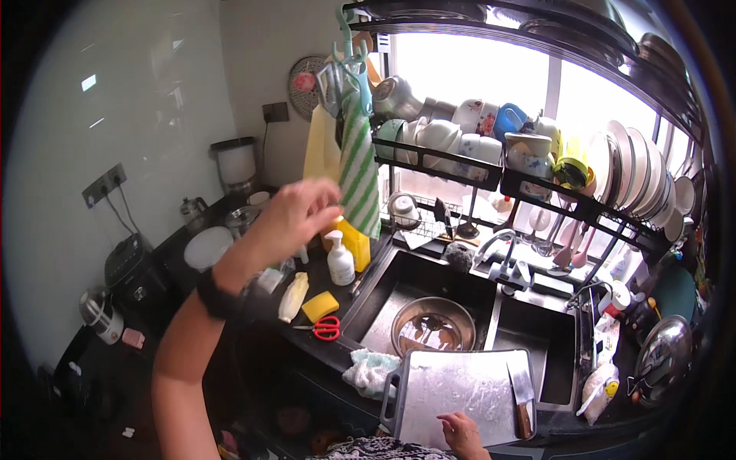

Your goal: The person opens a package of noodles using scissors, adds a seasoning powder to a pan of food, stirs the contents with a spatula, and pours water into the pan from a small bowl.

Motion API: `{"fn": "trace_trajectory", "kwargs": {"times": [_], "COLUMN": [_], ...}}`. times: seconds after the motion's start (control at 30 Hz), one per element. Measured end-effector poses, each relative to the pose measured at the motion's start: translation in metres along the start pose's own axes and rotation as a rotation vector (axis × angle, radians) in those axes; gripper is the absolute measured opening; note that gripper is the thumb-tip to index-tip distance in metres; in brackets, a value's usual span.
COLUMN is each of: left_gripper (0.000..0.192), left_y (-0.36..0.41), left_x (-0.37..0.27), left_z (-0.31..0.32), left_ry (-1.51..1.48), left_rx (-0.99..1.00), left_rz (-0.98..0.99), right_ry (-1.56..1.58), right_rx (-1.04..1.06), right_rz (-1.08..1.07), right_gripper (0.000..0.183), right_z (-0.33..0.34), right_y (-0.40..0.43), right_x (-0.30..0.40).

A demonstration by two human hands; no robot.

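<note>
My left hand (299, 215), a dark band on its wrist, is raised over the left counter in front of the hanging towels. Its fingers are bent and blurred; whether they hold anything cannot be told. Beyond and below it stand a yellow bottle (357, 247) and a white pump bottle (341, 261). My right hand (460, 432) is at the near edge of a metal-faced cutting board (454, 385), fingers loosely bent and apart, with nothing in them. A knife with a wooden handle (522, 397) lies along the board's right side.
Behind the board is a double sink with a metal basin (402, 322) and a faucet (509, 259). Red-handled scissors (326, 328), a yellow sponge (320, 306) and a crumpled cloth (371, 372) lie left of it. A dish rack (437, 164) hangs above.
</note>
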State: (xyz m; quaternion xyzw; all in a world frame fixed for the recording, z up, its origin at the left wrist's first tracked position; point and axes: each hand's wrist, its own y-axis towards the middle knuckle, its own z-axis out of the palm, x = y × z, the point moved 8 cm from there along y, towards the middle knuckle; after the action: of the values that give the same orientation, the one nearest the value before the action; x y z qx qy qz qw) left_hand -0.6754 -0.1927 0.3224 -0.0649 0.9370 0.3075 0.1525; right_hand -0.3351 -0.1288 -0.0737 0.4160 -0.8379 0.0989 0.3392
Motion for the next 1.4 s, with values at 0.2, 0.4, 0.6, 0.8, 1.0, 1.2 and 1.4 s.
{"fn": "trace_trajectory", "kwargs": {"times": [0.2,0.4,0.6,0.8,1.0,1.2,1.4], "left_gripper": [0.042,0.099,0.126,0.122,0.113,0.081,0.073], "left_y": [0.165,0.28,0.32,0.33,0.3,0.241,0.16], "left_x": [0.008,0.045,0.09,0.102,0.078,0.024,0.003], "left_z": [0.025,0.063,0.079,0.086,0.068,0.016,-0.009], "left_ry": [-0.033,0.505,0.51,0.453,0.573,0.079,-0.57], "left_rx": [-0.104,-0.163,-0.041,0.029,-0.168,-0.707,-0.536], "left_rz": [0.027,-0.208,-0.284,-0.231,-0.148,0.639,0.58], "right_ry": [0.133,-0.083,-0.179,-0.228,-0.343,-0.276,-0.228], "right_rx": [-0.454,-0.611,-0.766,-0.768,-0.846,-0.664,-0.563], "right_rz": [0.121,0.501,0.701,0.697,0.486,0.443,0.32], "right_gripper": [0.018,0.018,0.02,0.02,0.016,0.009,0.011], "right_z": [-0.008,-0.04,-0.013,-0.002,-0.025,-0.086,-0.149], "right_y": [-0.039,-0.112,-0.153,-0.134,-0.097,-0.043,0.039], "right_x": [-0.027,0.037,0.081,0.083,0.084,0.084,0.064]}}
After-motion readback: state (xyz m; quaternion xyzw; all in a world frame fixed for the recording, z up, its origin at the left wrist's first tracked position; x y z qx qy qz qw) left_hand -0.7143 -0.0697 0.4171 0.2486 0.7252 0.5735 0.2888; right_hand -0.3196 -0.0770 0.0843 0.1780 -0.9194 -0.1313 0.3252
